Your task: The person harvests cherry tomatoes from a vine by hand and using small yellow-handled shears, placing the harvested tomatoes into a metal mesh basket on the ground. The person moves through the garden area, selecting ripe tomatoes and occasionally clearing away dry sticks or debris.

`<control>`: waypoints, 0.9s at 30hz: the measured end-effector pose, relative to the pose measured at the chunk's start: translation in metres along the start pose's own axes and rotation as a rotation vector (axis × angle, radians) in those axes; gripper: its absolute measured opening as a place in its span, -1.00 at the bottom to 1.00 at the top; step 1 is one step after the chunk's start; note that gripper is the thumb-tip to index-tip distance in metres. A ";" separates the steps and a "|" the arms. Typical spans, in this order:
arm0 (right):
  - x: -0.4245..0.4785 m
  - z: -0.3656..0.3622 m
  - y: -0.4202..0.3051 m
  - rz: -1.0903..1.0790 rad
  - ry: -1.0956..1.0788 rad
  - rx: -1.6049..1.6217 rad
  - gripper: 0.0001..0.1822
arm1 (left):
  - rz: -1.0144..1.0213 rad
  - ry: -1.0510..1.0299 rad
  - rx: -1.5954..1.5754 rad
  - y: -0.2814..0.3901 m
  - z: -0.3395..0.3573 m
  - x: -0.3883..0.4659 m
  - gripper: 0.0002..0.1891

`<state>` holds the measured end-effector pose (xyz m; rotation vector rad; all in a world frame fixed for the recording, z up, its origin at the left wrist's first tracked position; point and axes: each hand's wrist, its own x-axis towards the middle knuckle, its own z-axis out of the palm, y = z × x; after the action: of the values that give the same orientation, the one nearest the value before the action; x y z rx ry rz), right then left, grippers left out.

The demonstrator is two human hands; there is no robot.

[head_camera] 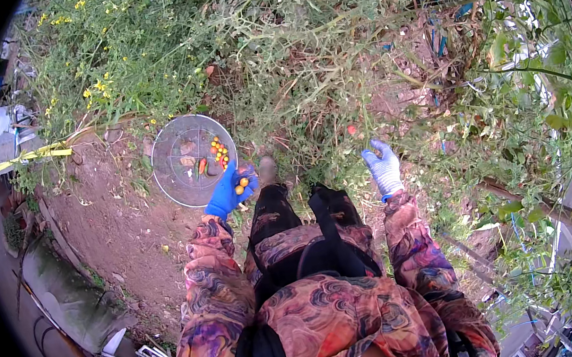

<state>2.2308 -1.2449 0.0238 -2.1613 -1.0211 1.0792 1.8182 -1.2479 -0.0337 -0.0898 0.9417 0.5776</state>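
Observation:
My left hand (226,192), in a blue-coated glove, is at the lower right rim of a round wire-mesh basket (174,182). Two yellow-orange cherry tomatoes (242,185) rest in its curled palm. Whether its thumb also grips the rim, I cannot tell. Inside the basket lie several small orange and yellow tomatoes (218,150) and a red chili pepper (202,166), with darker peppers beside it. Over the plants at right, my right hand (384,167) has its thumb and fingers apart, its pale-backed glove holding nothing visible. A red tomato (351,129) shows among the stems just beyond its fingertips.
Tangled tomato vines (301,72) spread ahead, with yellow-flowered plants (98,86) at upper left. Bare soil (117,217) lies left of my legs. A yellow strap (23,163) crosses the left edge. A wooden-handled tool (71,345) and a dark hose (48,355) lie at lower left.

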 end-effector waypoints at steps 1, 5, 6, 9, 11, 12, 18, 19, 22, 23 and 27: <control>-0.002 -0.001 0.002 0.021 -0.020 0.032 -0.57 | 0.076 0.145 -0.007 0.009 -0.009 -0.010 -0.46; -0.026 -0.008 0.007 -0.005 -0.018 0.033 -0.63 | 0.479 0.319 0.690 0.022 0.003 0.002 -0.60; -0.031 -0.008 0.016 0.002 -0.027 0.031 -0.64 | 0.592 0.351 0.860 0.026 0.011 0.010 -0.63; -0.063 -0.004 0.021 0.213 -0.107 0.001 -0.64 | 0.503 0.064 0.718 0.012 0.045 0.066 -0.68; -0.074 0.008 0.066 0.260 -0.137 0.034 -0.64 | 0.446 -0.134 0.765 -0.001 0.086 0.120 -0.68; -0.081 0.014 0.075 0.233 -0.146 -0.045 -0.64 | 0.465 -0.163 0.776 -0.008 0.094 0.149 -0.67; -0.096 0.030 0.177 0.125 -0.220 -0.305 -0.67 | 0.694 -0.201 0.865 -0.036 0.126 0.346 -0.64; -0.101 0.026 0.183 0.019 -0.157 -0.418 -0.71 | 0.677 -0.136 0.927 -0.042 0.135 0.369 -0.65; -0.106 0.016 0.203 0.050 -0.058 -0.331 -0.75 | 0.665 0.025 1.063 -0.050 0.145 0.425 -0.65; -0.103 0.015 0.207 0.021 0.005 -0.296 -0.76 | 0.666 0.064 1.092 -0.053 0.147 0.441 -0.65; -0.095 0.014 0.220 -0.011 0.086 -0.287 -0.81 | 0.649 0.178 1.124 -0.059 0.152 0.496 -0.66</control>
<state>2.2687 -1.4488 -0.0978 -2.4003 -1.2077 0.8689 2.1832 -1.0371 -0.3423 1.2239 1.3601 0.5549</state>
